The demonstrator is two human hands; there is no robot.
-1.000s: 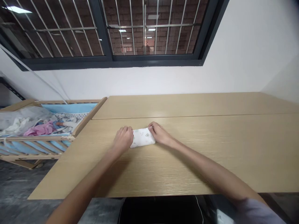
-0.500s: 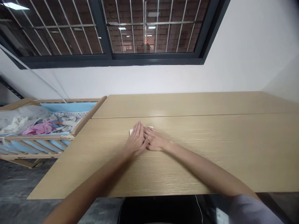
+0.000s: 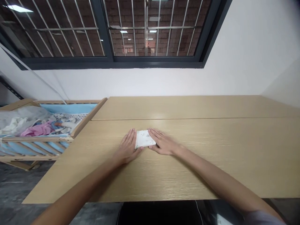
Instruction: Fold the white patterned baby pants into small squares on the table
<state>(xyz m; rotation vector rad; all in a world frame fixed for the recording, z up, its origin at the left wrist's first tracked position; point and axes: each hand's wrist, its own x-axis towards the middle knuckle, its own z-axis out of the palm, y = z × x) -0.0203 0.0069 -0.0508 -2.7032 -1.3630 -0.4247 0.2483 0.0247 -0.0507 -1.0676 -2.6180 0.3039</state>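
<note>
A small white folded cloth [image 3: 144, 139] with a faint print lies flat on the wooden table [image 3: 211, 150]. My left hand [image 3: 128, 145] rests along its left edge, palm down, with the thumb apart from the outstretched fingers. Against the right edge lies my right hand [image 3: 162, 142], also stretched out, its fingertips over the far right corner and its thumb by the near one. The middle of the cloth shows between both hands.
To the left stands a wooden crib [image 3: 87, 120] with blue lining, holding a pink cloth [image 3: 38, 128], other fabrics and a clear plastic bag. A seam crosses the table towards the back. Behind it are a white wall [image 3: 150, 81] and a barred window. A dark object sits below the front edge.
My hands were together, overlapping on top of the cloth and covering most of it. They have moved apart to its left and right sides, uncovering its middle.
</note>
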